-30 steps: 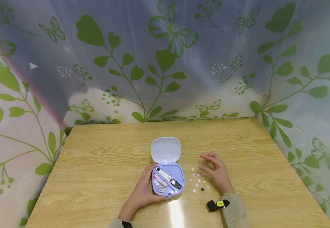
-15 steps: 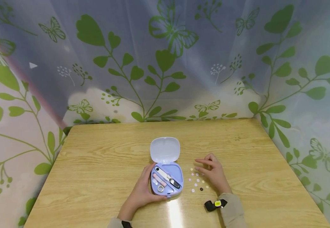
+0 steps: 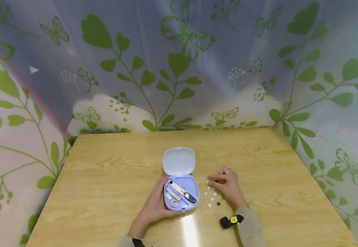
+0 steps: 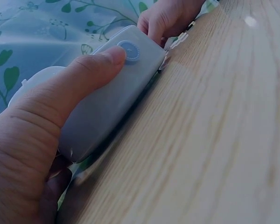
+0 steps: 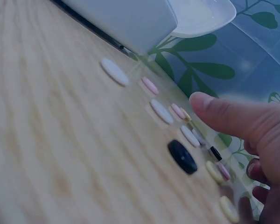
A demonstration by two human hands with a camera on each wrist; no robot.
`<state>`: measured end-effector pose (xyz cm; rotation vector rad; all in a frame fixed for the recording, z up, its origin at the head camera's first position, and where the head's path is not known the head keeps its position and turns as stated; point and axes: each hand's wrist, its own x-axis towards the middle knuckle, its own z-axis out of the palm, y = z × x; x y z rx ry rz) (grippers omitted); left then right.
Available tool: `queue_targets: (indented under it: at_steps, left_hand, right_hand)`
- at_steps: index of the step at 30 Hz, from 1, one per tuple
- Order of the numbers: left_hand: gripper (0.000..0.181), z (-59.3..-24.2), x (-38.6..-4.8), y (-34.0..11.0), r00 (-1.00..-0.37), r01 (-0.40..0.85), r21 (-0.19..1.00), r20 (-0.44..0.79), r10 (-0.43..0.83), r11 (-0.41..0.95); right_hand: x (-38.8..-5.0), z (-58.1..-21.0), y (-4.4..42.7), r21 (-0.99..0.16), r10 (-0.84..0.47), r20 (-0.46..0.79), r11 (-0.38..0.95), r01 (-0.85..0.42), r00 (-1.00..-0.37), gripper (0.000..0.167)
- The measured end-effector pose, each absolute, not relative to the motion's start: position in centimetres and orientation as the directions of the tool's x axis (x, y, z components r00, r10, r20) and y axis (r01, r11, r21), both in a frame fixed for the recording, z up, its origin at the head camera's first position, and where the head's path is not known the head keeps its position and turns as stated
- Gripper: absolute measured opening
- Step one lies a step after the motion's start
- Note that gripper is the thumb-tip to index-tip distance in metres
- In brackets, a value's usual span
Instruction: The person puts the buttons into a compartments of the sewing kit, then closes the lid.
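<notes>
The left hand grips a light purple case by its left side; in the left wrist view its thumb presses the case's side beside a round button-like catch. Inside the case are a white and black clipper, a pink item and a ring. The right hand hovers over the upper end of the loose buttons, thumb and index finger extended and apart. In the right wrist view, that hand has its thumb near small pink and yellow buttons.
The case's clear lid stands open toward the back. Small white, pink, yellow and dark buttons lie scattered right of the case on the wooden table. A leaf-patterned curtain hangs behind the table and along its sides.
The right hand has moved left over the buttons, toward the case, and a dark button now shows between its thumb and index finger. The left hand keeps its grip on the case.
</notes>
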<state>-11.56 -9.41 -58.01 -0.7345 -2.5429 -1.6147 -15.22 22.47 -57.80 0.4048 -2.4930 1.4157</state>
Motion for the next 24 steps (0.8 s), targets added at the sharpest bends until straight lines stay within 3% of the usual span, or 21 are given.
queue_targets:
  at_steps: [24]
  left_hand:
    - [0.13, -57.79, -11.54, -9.53, -0.896, 0.372, 0.862, 0.236, 0.376, 0.345]
  right_hand:
    - [-15.26, -58.37, 22.07, -0.691, -0.134, 0.426, 0.589, -0.418, -0.895, 0.013]
